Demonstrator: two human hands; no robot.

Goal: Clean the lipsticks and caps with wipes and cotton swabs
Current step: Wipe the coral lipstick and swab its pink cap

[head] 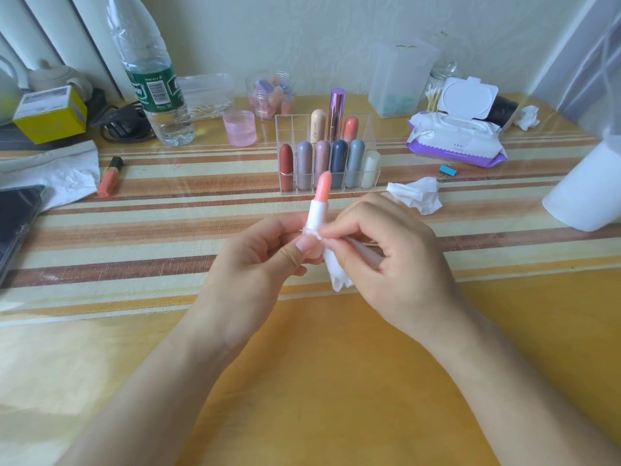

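Left hand (265,250): I am gripping the base of the lipstick (321,196), fingers curled round it and thumb lying across the front, holding it almost upright above the table (302,381).
Right hand (379,243): I am pinching a wipe (336,274) against the tube just above my left thumb. My fingers are curled, and something white and tubular is lying under them. It may be the cap, but I cannot tell.
Lipstick: it is sitting between both hands, in front of the rack (285,121), with the peach bullet wound out and bare above a white sleeve.
Step, as I am judging it: I am wiping the collar where sleeve meets base.
Doing it well: I am aiming to turn the base with my left hand while the wipe stays put. The pressure should be light and the cloth well below the bullet, which looks soft and waxy and would probably smear or snap.
Wipe: thin, damp-looking and limp, its loose tail is hanging below my fingers.
Tube: smooth, hard-looking plastic, round and probably slippery when wet.
Rack: clear, boxy and divided into cells, it is holding capped lipsticks with rounded matte tops, and one tall shiny purple one is standing at the back.
Further out: a crumpled used wipe (416,195) is lying to the right, near the rack. The wipes pack (453,142) is sitting beyond it with its lid open, with swabs (431,95) in a jar behind.
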